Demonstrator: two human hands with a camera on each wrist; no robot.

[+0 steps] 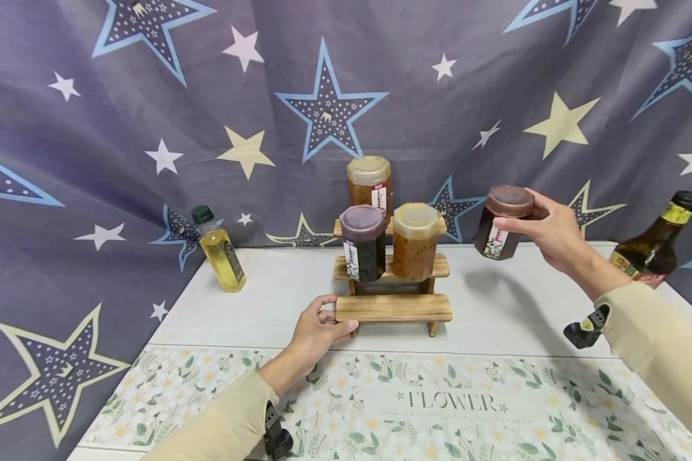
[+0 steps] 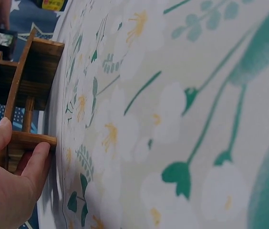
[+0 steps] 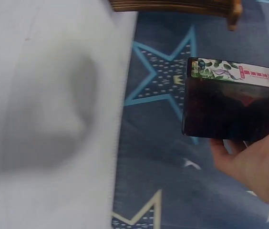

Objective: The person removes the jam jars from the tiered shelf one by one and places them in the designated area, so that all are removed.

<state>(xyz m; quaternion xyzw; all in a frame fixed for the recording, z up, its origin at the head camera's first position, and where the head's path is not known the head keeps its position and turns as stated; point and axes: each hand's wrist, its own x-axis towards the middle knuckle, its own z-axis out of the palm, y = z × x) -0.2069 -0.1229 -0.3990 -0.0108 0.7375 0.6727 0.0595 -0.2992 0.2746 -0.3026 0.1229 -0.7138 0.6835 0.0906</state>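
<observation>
In the head view my right hand (image 1: 556,230) holds a dark jam jar (image 1: 498,224) with a reddish-brown lid, raised above the white tabletop right of the rack. Its label and dark side show in the right wrist view, with the thumb along the label edge. My left hand (image 1: 317,330) grips the left end of the bottom step of a three-step wooden rack (image 1: 395,308). An amber jar (image 1: 362,189) stands on the top step. On the middle step are a dark jar (image 1: 371,256) with a purple lid and an amber jar (image 1: 415,250) with a yellowish lid.
A bottle of yellow oil (image 1: 223,259) stands at the back left. Behind my right forearm is a dark brown bottle (image 1: 648,250). A floral mat (image 1: 415,410) covers the table's front, and a star-patterned curtain (image 1: 415,115) hangs behind.
</observation>
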